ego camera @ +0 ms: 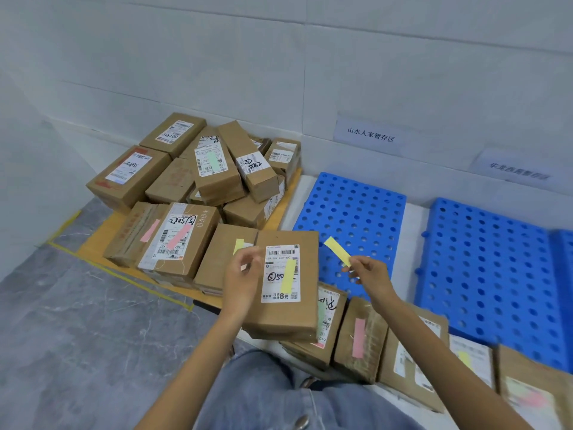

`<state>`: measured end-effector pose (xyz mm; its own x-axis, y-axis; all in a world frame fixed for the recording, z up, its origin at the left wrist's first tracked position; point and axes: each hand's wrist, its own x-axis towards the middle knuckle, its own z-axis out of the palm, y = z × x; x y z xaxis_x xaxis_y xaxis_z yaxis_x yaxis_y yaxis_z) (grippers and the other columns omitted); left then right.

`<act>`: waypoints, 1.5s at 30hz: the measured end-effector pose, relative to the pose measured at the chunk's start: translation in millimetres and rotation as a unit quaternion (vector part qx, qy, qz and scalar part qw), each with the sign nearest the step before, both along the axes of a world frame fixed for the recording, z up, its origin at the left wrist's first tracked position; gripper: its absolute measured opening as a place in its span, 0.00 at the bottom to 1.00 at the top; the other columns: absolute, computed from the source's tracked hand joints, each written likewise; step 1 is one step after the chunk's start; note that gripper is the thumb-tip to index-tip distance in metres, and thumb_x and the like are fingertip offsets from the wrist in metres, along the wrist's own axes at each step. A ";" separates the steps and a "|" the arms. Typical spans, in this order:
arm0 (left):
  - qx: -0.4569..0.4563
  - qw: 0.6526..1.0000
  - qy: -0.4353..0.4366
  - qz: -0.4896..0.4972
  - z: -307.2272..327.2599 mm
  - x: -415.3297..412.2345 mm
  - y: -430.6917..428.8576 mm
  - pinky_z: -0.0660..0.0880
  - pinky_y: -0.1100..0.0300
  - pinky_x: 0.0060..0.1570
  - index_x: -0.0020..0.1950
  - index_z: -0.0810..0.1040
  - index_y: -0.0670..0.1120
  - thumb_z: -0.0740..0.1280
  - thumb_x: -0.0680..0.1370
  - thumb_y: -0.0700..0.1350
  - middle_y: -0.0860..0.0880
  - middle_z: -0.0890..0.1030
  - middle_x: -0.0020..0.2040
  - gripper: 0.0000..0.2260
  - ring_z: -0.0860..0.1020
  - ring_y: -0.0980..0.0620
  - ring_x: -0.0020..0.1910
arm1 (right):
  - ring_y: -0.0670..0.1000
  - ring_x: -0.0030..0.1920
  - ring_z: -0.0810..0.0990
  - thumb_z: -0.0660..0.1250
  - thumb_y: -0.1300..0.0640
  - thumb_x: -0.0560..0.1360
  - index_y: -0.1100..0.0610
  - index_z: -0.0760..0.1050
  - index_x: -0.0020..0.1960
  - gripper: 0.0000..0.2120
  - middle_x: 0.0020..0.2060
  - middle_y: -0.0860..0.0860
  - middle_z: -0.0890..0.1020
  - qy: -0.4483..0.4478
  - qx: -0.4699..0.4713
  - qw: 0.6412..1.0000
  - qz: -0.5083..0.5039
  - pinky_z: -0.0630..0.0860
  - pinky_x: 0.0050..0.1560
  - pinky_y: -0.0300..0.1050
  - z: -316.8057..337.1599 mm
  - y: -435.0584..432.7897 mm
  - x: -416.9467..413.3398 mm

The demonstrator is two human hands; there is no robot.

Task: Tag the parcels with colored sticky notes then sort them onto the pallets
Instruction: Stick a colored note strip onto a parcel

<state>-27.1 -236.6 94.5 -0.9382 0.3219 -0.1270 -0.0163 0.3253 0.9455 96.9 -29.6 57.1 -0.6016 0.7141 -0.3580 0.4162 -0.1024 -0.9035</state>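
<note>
A person is holding a tagged parcel (pixel 286 316) and a loose yellow sticky note (pixel 336 251).
Two blue pallets (pixel 352 212) are lying side by side on the right; a heap of parcels (pixel 201 175) is sitting on an orange board (pixel 102 232) to their left, several wearing pink, green or yellow strips. The parcel is hovering between heap and nearer pallet, a yellow strip (pixel 288 276) sticking on its label (pixel 278 259); the left hand (pixel 243 282) is gripping its left edge, fingers curled round it. The right hand (pixel 370 273) is pinching one end of the yellow sticky note between thumb and forefinger, over the nearer pallet, apart from the parcel.
</note>
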 end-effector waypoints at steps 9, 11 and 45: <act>-0.099 0.980 -0.151 -0.088 -39.1 -5.6 -16.2 0.73 0.62 0.47 0.67 0.70 0.50 0.59 0.82 0.50 0.51 0.78 0.57 0.15 0.77 0.54 0.52 | 0.46 0.61 0.71 0.57 0.50 0.81 0.52 0.62 0.73 0.21 0.62 0.46 0.71 -0.060 0.035 0.988 0.136 0.67 0.56 0.38 9.1 -26.3 0.0; -0.058 0.978 -0.179 -0.094 -38.2 -3.7 -13.8 0.75 0.61 0.48 0.65 0.71 0.51 0.59 0.82 0.49 0.50 0.80 0.57 0.12 0.78 0.55 0.50 | 0.45 0.65 0.69 0.57 0.50 0.81 0.46 0.50 0.77 0.28 0.67 0.41 0.66 -0.010 -0.054 0.979 0.198 0.69 0.64 0.41 15.7 -52.6 -6.8; -0.171 0.967 -0.186 0.027 -14.2 -434.9 -356.6 0.74 0.53 0.55 0.69 0.71 0.46 0.57 0.83 0.42 0.46 0.78 0.61 0.15 0.77 0.46 0.55 | 0.55 0.67 0.70 0.57 0.70 0.76 0.46 0.60 0.75 0.32 0.74 0.49 0.59 -0.043 -0.184 0.902 0.388 0.78 0.50 0.36 9.7 -382.2 -479.4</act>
